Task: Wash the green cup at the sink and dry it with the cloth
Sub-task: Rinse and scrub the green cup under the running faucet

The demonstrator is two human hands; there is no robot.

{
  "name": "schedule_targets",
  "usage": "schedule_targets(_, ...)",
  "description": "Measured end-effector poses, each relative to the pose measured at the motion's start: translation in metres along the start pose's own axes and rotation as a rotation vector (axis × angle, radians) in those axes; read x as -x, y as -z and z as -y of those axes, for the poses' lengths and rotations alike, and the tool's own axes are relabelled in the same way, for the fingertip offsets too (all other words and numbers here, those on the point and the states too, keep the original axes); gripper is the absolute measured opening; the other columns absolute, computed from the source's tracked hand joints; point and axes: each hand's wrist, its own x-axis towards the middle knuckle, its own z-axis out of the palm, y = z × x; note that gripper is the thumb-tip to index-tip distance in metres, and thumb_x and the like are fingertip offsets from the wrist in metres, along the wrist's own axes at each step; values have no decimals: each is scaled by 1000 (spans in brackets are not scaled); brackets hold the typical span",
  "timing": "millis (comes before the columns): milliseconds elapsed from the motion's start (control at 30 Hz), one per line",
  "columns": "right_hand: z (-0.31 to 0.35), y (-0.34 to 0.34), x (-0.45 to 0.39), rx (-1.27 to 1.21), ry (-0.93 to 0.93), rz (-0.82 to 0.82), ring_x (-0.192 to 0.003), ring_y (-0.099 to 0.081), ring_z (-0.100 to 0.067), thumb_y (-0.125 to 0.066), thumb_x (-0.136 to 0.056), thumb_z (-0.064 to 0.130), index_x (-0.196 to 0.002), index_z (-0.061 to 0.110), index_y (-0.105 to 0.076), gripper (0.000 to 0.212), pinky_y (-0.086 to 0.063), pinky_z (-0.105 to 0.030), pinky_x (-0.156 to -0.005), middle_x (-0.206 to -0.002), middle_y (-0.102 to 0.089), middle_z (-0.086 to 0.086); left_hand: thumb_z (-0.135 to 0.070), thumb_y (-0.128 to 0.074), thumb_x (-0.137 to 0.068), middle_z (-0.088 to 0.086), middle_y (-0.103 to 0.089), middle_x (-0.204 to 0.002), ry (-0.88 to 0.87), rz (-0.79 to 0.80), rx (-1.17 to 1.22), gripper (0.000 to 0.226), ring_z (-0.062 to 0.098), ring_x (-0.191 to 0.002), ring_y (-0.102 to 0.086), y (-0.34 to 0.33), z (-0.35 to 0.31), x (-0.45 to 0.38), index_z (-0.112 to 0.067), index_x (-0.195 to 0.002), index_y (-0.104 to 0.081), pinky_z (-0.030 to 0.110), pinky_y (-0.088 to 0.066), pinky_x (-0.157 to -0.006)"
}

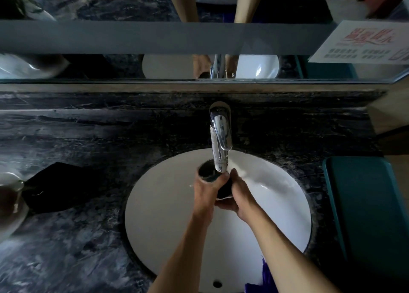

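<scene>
Dark marbled worktop (73, 244) with white sink (155, 204): both hands, left (204, 193) and right (238, 195), fingers curled round the cup (208, 173) beneath the tap (220, 142), washing step; drying next requires reaching the dark cloth (57, 186) left of the sink.

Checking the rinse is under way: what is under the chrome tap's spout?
The open mouth of the dark green cup, tilted and gripped by the left hand and right hand over the white basin. The hands cover its lower body.
</scene>
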Motion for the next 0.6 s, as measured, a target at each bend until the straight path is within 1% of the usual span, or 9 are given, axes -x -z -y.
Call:
schedule_targets(33, 0, 2, 0, 38, 39, -22, -75, -76, -25, -25, -109, 55, -115, 20, -72, 59, -64, -40, -66, -101, -79, -12, -21, -88, -71, -9, -79, -100, -32, -5, -65, 49, 9, -97, -76, 1, 1, -1, -39, -110, -65, 23, -61, -78)
schedule_targets(67, 0, 4, 0, 30, 67, -36, -78, -76, -24, -27, -109, 54, -118, 20, -72, 56, -65, -44, -76, -106, -79, -12, -14, -90, -69, -7, -79, -105, -61, -8, -143, 60, 12, -103, -76, 2, 3, -2, -38, -116, -61, 28, -62, -82)
schedule_targets(133, -2, 9, 1, -65, 101, -7, -88, -76, -26, -36, -108, 55, -118, 25, -73, 49, -59, -49, -93, -112, -78, -10, -4, -93, -69, 5, -76, -116, -93, 13, -258, 69, 28, -114, -71, 6, 4, -6, -28, -124, -59, 49, -60, -96)
schedule_targets(200, -4, 12, 5, -117, 135, 90, -95, -73, -28, -50, -102, 59, -120, 29, -74, 43, -54, -47, -97, -113, -76, -7, -1, -92, -70, 11, -75, -120, -94, 64, -245, 72, 31, -115, -71, 12, 2, -8, -23, -129, -56, 56, -57, -100)
schedule_targets(267, -4, 16, 10, -92, 170, 204, -106, -68, -31, -60, -95, 57, -134, 32, -66, 47, -51, -45, -100, -123, -72, -5, -5, -91, -70, 7, -76, -120, -111, 90, -236, 73, 23, -114, -73, 19, 0, -8, -24, -130, -55, 48, -59, -100)
schedule_targets(367, -6, 20, 15, -37, 207, 330, -122, -69, -28, -65, -96, 43, -143, 37, -57, 48, -50, -43, -109, -136, -71, -1, -16, -93, -67, -4, -74, -120, -139, 123, -290, 74, 10, -114, -71, 27, -3, -3, -31, -129, -55, 31, -58, -96)
schedule_targets(467, -3, 21, 19, -22, 228, 349, -122, -70, -26, -67, -96, 26, -144, 32, -58, 49, -48, -46, -112, -132, -73, -8, -30, -91, -63, -10, -72, -121, -161, 148, -318, 75, 3, -114, -69, 33, -8, 1, -35, -128, -54, 23, -56, -95)
schedule_targets(533, -3, 19, 17, -59, 230, 313, -123, -69, -29, -65, -98, 21, -143, 28, -59, 46, -46, -48, -114, -132, -74, -10, -27, -91, -65, -5, -72, -125, -170, 146, -313, 74, 6, -116, -70, 34, -9, 2, -34, -130, -55, 23, -56, -95)
schedule_targets(600, -8, 16, 16, -84, 248, 273, -124, -69, -32, -61, -101, 19, -141, 27, -62, 40, -49, -47, -111, -131, -74, -10, -21, -91, -69, -5, -73, -126, -167, 144, -306, 73, 9, -118, -70, 33, -10, 2, -32, -131, -56, 24, -56, -96)
